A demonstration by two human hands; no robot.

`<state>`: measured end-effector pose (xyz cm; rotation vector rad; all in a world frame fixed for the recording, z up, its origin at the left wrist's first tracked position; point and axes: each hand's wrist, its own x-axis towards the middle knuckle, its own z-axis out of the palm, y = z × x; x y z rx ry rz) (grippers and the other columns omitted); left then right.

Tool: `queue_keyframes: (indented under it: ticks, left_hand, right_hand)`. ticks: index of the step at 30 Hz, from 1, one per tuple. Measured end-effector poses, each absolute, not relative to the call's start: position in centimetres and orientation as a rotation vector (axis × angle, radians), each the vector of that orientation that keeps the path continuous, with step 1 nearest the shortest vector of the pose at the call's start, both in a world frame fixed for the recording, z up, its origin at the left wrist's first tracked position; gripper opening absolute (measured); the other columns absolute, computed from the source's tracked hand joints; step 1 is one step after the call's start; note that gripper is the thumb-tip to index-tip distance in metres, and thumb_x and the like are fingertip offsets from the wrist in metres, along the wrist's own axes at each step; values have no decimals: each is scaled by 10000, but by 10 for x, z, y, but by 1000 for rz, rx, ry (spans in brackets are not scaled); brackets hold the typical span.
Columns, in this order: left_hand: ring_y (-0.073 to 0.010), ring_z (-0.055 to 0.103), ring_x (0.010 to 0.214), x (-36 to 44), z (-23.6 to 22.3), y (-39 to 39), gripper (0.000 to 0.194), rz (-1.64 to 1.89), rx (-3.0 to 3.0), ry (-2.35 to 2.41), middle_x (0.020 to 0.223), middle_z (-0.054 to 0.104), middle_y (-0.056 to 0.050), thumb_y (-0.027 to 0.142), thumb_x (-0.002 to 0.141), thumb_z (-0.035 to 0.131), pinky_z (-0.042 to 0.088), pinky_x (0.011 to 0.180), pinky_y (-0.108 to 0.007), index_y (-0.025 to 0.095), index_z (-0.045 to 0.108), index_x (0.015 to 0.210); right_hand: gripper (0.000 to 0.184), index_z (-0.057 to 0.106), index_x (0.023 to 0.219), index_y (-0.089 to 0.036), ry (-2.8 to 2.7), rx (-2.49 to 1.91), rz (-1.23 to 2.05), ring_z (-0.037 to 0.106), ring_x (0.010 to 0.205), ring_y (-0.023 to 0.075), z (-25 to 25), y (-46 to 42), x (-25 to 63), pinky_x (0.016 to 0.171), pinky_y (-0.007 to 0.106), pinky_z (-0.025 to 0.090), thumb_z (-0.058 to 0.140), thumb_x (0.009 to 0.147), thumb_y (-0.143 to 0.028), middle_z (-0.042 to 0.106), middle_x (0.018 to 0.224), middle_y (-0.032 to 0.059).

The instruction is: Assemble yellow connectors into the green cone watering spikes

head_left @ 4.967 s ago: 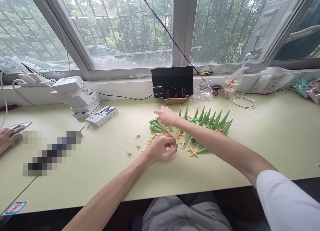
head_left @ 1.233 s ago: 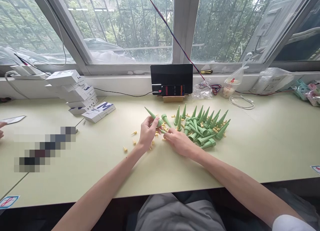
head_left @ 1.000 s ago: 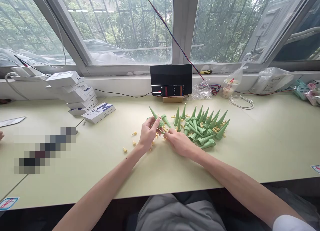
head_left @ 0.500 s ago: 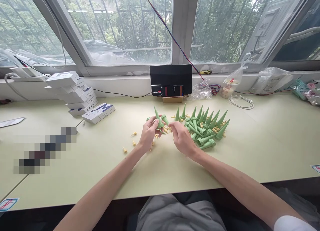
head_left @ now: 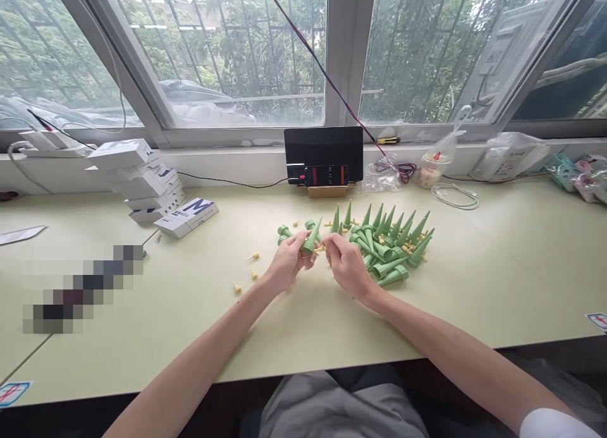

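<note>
My left hand (head_left: 288,261) is closed around a green plastic watering spike (head_left: 312,237), a cone whose tip leans up and to the right. At the fingertips of my right hand (head_left: 349,263) is a small yellow plug (head_left: 320,248), pinched close to the spike's wide end. Whether plug and spike touch cannot be made out. Behind the left fingers lie other green spikes (head_left: 283,231), partly covered. Right of my right hand spreads a pile of green spikes (head_left: 393,261), several standing point up with yellow pieces at their bases.
Loose yellow plugs (head_left: 237,287) lie left of my left forearm. A phone (head_left: 326,175) leans on a dark tablet (head_left: 324,148) at the back. White boxes (head_left: 147,179) are stacked at the left rear. A bagged cup (head_left: 432,169) and a coiled white cable (head_left: 455,196) sit right rear.
The spike in my left hand has tipped from leaning left to leaning right, and that hand has turned toward my right hand. The right hand keeps its pinch nearly in place.
</note>
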<state>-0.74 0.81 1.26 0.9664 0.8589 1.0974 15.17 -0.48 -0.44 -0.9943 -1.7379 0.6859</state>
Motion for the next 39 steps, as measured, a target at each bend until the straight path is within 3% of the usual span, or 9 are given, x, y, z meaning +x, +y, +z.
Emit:
queue_keyframes:
  ticks: [4, 9, 17, 23, 28, 33, 39]
  left_hand:
    - [-80, 535, 585, -7, 14, 8, 250, 1063, 953, 813, 872, 598, -39, 386, 853, 677, 399, 507, -224, 143, 618, 851]
    - [-89, 542, 612, -7, 14, 8, 197, 1034, 937, 755, 839, 580, -22, 332, 834, 692, 398, 516, -225, 152, 618, 862]
    - [-78, 485, 534, -8, 15, 6, 190, 1015, 874, 881, 780, 634, -25, 350, 872, 596, 392, 532, -228, 160, 600, 881]
    - [-82, 509, 566, -9, 16, 7, 169, 1023, 831, 842, 782, 614, -23, 311, 862, 618, 420, 564, -234, 158, 578, 800]
    - [-88, 481, 568, -10, 14, 8, 182, 988, 864, 768, 728, 559, -13, 338, 873, 649, 448, 589, -245, 163, 611, 841]
    - [-102, 510, 606, -10, 13, 8, 187, 986, 901, 753, 744, 553, -23, 345, 866, 662, 428, 561, -230, 162, 638, 898]
    - [-85, 436, 530, -7, 19, 3, 251, 946, 851, 791, 719, 536, -17, 398, 885, 613, 335, 478, -219, 165, 576, 798]
  right_hand:
    - [335, 586, 849, -199, -1706, -985, 712, 438, 525, 124, -3, -6, 152, 563, 240, 381, 382, 1035, -390, 482, 582, -34]
    - [347, 607, 879, -198, -1643, -956, 761, 493, 510, 126, -3, -7, 151, 550, 246, 417, 408, 1027, -441, 526, 592, -26]
    - [273, 584, 933, -198, -1604, -929, 745, 531, 526, 116, -6, -5, 150, 563, 251, 443, 424, 1030, -398, 561, 694, -16]
    - [237, 604, 937, -196, -1608, -894, 733, 557, 550, 111, -6, -5, 149, 595, 266, 494, 454, 1020, -360, 571, 785, 7]
    - [212, 620, 956, -197, -1615, -874, 743, 578, 572, 120, -6, -4, 149, 599, 280, 522, 470, 1011, -337, 588, 825, 24]
    - [219, 647, 953, -203, -1587, -868, 737, 612, 621, 130, -5, -5, 148, 602, 286, 556, 493, 1000, -350, 596, 904, 48]
    - [183, 673, 956, -209, -1567, -849, 712, 676, 709, 156, 0, -7, 147, 610, 293, 579, 526, 984, -313, 605, 948, 57]
